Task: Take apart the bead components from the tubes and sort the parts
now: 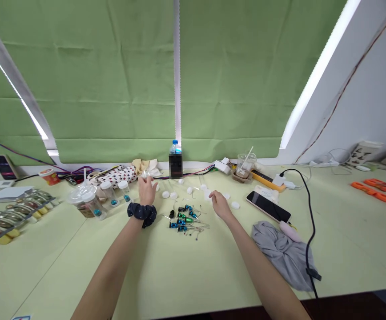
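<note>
My left hand, with a dark scrunchie at its wrist, is raised behind the small parts. Its fingers close on a clear plastic piece whose shape is hard to make out. My right hand pinches at the table among white round caps; what is in its fingertips is unclear. Between my forearms lies a cluster of small blue, green and black metallic parts with thin wire-like pins. To the left stand clear tubes with white lids and blue pieces inside.
Left are a lidded cup and a row of jars. A bottle is behind a dark box. Right are an iced drink cup, a phone, grey cloth and a black cable.
</note>
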`<state>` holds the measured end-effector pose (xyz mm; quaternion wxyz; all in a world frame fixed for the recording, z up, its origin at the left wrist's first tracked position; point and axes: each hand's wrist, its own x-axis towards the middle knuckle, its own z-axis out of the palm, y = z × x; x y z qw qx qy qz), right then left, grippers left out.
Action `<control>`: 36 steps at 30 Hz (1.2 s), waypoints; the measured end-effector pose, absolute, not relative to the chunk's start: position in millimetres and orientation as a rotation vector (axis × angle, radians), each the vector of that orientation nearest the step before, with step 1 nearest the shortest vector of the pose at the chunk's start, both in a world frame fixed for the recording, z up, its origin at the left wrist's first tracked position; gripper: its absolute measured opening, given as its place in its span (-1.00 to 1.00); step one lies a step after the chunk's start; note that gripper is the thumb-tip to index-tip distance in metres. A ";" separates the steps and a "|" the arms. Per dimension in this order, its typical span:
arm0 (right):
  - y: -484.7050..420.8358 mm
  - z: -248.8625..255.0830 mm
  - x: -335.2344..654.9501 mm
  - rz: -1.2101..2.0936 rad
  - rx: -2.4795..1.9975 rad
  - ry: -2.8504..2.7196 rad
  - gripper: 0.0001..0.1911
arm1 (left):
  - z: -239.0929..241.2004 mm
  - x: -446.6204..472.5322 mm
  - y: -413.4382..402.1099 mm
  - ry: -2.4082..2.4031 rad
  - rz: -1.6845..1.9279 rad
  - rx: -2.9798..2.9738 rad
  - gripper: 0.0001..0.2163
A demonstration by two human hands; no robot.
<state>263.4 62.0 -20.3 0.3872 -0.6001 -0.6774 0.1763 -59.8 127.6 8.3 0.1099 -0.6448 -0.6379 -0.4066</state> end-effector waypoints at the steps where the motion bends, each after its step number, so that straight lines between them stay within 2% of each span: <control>1: 63.0 -22.8 264.1 0.422 -1.526 -1.725 -0.76 | 7.3 -58.4 131.1 -1.884 -1.179 -1.904 -0.80; 7: 63.4 -37.5 264.2 0.261 -1.629 -1.781 -0.83 | 3.3 -52.1 123.4 -1.848 -1.132 -1.922 -0.69; 12: 61.6 -41.5 260.1 0.136 -1.807 -1.799 -0.79 | 9.4 -73.6 87.3 -1.719 -1.351 -1.726 -0.63; 16: 61.4 -43.3 255.7 0.116 -1.833 -1.801 -0.78 | 6.9 -104.0 72.1 -1.827 -1.479 -1.484 -0.38; 18: 61.5 -44.3 254.2 0.095 -1.837 -1.802 -0.77 | 0.0 -115.9 74.5 -1.881 -1.479 -1.439 -0.33; 21: 60.8 -44.4 252.8 0.059 -1.816 -1.793 -0.78 | -13.1 -127.1 84.0 -1.985 -1.483 -1.423 -0.36; 25: 57.0 -39.4 248.8 0.025 -1.720 -1.773 -0.80 | -20.1 -131.8 89.6 -2.106 -1.456 -1.453 -0.53; 29: 48.3 -28.0 237.2 0.064 -1.557 -1.715 -0.77 | -8.5 -113.0 72.5 -1.989 -1.396 -1.674 -0.66; 36: 17.7 -0.5 207.0 0.485 -1.166 -1.751 -0.65 | 12.5 -15.2 10.0 -1.443 -0.809 -2.533 -0.53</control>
